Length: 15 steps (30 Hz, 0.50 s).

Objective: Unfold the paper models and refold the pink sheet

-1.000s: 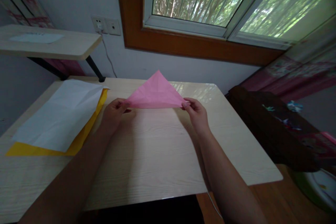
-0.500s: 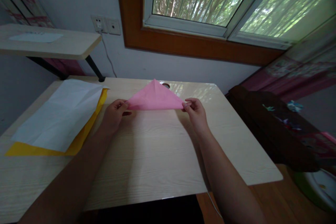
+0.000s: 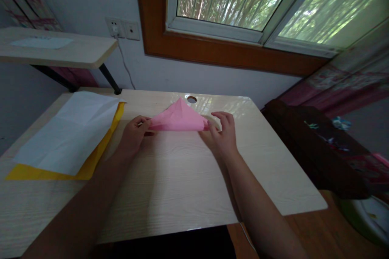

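A pink paper (image 3: 180, 118), folded into a triangle, lies low over the light wooden table (image 3: 170, 178) with its tip pointing away from me. My left hand (image 3: 133, 134) pinches its left corner between thumb and fingers. My right hand (image 3: 223, 133) is at its right corner, fingers spread and partly lifted, thumb against the paper's edge.
A white sheet (image 3: 69, 129) lies on a yellow sheet (image 3: 91, 162) at the table's left. A round cable hole (image 3: 191, 99) sits near the far edge. A raised shelf (image 3: 57, 50) stands at the back left, a dark bench (image 3: 316, 145) to the right.
The pink triangle has come down from upright to nearly flat on the table. My right hand's fingers have opened up at the right corner. The cable hole now shows behind the paper.
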Motion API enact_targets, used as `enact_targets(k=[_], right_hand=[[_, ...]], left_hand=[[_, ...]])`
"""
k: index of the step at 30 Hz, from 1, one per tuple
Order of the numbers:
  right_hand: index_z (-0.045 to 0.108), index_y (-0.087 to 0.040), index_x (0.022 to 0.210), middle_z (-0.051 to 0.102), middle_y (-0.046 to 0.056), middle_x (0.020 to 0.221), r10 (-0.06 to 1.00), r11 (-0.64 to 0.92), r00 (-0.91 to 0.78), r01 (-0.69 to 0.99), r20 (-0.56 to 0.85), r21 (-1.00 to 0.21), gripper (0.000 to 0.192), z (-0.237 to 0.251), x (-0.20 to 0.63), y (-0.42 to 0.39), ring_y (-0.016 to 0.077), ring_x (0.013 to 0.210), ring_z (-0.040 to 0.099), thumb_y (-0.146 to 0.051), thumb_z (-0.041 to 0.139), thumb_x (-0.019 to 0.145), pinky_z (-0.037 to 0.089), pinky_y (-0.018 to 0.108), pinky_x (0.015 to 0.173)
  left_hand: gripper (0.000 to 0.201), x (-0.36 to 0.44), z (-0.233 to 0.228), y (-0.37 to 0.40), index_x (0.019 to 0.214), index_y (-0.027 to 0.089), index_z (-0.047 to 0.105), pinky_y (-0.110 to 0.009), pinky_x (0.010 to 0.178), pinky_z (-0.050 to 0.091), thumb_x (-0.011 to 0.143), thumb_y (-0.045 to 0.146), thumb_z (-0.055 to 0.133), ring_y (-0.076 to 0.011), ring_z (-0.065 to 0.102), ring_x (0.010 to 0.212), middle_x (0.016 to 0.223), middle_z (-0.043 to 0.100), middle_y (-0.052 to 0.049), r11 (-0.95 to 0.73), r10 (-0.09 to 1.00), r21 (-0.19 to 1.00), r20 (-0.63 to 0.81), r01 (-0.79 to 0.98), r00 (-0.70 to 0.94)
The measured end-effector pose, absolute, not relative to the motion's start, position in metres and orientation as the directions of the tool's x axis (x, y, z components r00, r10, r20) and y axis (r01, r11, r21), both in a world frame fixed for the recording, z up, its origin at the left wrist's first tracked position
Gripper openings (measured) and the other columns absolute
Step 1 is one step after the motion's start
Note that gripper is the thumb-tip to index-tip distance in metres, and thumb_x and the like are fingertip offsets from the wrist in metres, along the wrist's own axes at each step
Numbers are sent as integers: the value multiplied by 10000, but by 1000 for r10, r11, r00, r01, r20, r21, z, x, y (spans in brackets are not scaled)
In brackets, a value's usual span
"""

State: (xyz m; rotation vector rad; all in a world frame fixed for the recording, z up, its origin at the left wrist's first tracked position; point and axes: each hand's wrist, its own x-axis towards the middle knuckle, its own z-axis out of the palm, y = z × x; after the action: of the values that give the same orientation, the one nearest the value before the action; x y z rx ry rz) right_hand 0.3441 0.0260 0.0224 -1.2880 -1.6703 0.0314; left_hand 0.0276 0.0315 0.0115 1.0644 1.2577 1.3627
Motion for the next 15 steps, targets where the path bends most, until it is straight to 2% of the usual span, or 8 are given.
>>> enact_targets(k=[3, 6, 8, 11, 15], right_hand=[[632, -301, 1293, 570, 112, 1341, 712, 536, -141, 742, 688, -402, 388, 32, 331, 16, 309, 1267, 530, -337, 677, 910, 447, 537, 1087], [566, -338, 1386, 537, 90, 1452, 682, 656, -385, 698, 623, -287, 537, 33, 316, 10, 326, 1361, 481, -409, 735, 881, 387, 553, 1160], [532, -327, 1424, 533, 90, 1476, 668, 691, -483, 686, 566, -230, 588, 31, 308, 9, 323, 1385, 470, -445, 731, 883, 344, 559, 1196], [516, -313, 1440, 573, 83, 1450, 671, 696, -530, 691, 518, -194, 557, 25, 302, 10, 302, 1380, 490, -416, 692, 921, 323, 559, 1211], [596, -297, 1358, 667, 67, 1332, 682, 673, -491, 710, 542, -205, 405, 21, 303, 10, 274, 1290, 579, -341, 643, 958, 361, 538, 1190]], left_hand=[[304, 32, 11, 29, 702, 163, 618, -250, 573, 596, 733, 424, 770, -134, 633, 705, 973, 665, -33, 11, 992, 996, -21, -85, -121], [300, 38, 12, 25, 699, 162, 611, -244, 562, 589, 736, 417, 767, -128, 625, 689, 966, 663, -32, 43, 995, 995, -51, -95, -86], [308, 41, 15, 23, 682, 162, 593, -239, 558, 585, 726, 409, 772, -132, 620, 711, 963, 656, -31, 60, 995, 990, -70, -128, -68], [291, 45, 19, 20, 688, 165, 605, -227, 553, 575, 709, 399, 777, -139, 602, 742, 919, 638, -25, 83, 994, 980, -94, -183, -52], [289, 49, 24, 18, 670, 164, 605, -225, 539, 563, 681, 389, 786, -139, 579, 734, 869, 618, -20, 99, 992, 970, -113, -222, -52]])
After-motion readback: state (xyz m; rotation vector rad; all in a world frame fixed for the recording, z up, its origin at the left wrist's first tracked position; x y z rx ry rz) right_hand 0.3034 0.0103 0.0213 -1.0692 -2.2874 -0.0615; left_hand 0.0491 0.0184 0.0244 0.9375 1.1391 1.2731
